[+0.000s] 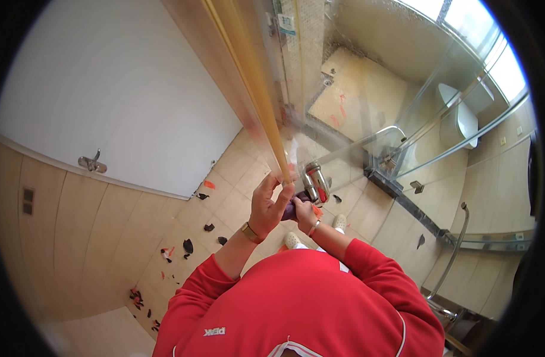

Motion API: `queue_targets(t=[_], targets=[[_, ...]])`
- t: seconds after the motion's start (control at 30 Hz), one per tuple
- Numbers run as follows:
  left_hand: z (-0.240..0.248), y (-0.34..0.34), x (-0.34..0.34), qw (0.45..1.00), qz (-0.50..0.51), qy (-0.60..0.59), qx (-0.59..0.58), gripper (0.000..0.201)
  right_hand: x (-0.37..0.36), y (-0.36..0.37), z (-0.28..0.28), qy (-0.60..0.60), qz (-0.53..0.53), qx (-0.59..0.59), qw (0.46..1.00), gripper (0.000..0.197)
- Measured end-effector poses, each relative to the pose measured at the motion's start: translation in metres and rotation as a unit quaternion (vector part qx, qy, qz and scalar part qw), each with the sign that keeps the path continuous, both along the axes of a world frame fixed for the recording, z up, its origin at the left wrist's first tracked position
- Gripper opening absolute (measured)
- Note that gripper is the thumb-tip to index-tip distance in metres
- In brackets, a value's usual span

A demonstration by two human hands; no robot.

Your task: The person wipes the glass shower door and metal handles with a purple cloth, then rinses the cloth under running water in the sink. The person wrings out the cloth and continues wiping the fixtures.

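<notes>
My left hand (pixel 267 209), with a watch on its wrist, is at the lower end of a long yellow-brown edge strip (pixel 253 89). The thumb and fingers close around that edge from both sides. Just below and right of it, my right hand (pixel 305 214), with a bracelet, is closed on a dark purple soft-looking thing (pixel 289 212); its exact kind is hidden by the fingers. Close beyond the right hand is a shiny metal door handle (pixel 316 183), with a bit of red showing by it.
Dark and orange scraps (pixel 188 246) lie scattered over the tiled floor (pixel 225 205). A white door (pixel 118 89) with a lever handle (pixel 93 161) stands at the left. Glass shower panels and a dark stone sill (pixel 384 181) are on the right, a white toilet (pixel 459 119) beyond.
</notes>
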State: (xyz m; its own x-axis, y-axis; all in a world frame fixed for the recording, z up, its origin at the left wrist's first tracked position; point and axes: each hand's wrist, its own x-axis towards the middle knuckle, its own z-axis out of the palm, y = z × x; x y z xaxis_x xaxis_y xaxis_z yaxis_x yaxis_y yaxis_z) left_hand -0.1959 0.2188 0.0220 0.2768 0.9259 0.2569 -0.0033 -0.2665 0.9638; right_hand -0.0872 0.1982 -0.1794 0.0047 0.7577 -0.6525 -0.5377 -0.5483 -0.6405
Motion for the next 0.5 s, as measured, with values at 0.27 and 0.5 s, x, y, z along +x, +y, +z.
queue_targets(t=[0.27, 0.5], targets=[[0.009, 0.013, -0.002, 0.991, -0.069, -0.09, -0.074, 0.038, 0.017, -0.027, 0.207, -0.318, 0.066, 0.299, 0.897, 0.018], [0.013, 0.012, 0.003, 0.996, -0.066, -0.059, -0.032, 0.041, 0.021, -0.029, 0.106, -0.451, 0.142, 0.337, 0.814, 0.04]])
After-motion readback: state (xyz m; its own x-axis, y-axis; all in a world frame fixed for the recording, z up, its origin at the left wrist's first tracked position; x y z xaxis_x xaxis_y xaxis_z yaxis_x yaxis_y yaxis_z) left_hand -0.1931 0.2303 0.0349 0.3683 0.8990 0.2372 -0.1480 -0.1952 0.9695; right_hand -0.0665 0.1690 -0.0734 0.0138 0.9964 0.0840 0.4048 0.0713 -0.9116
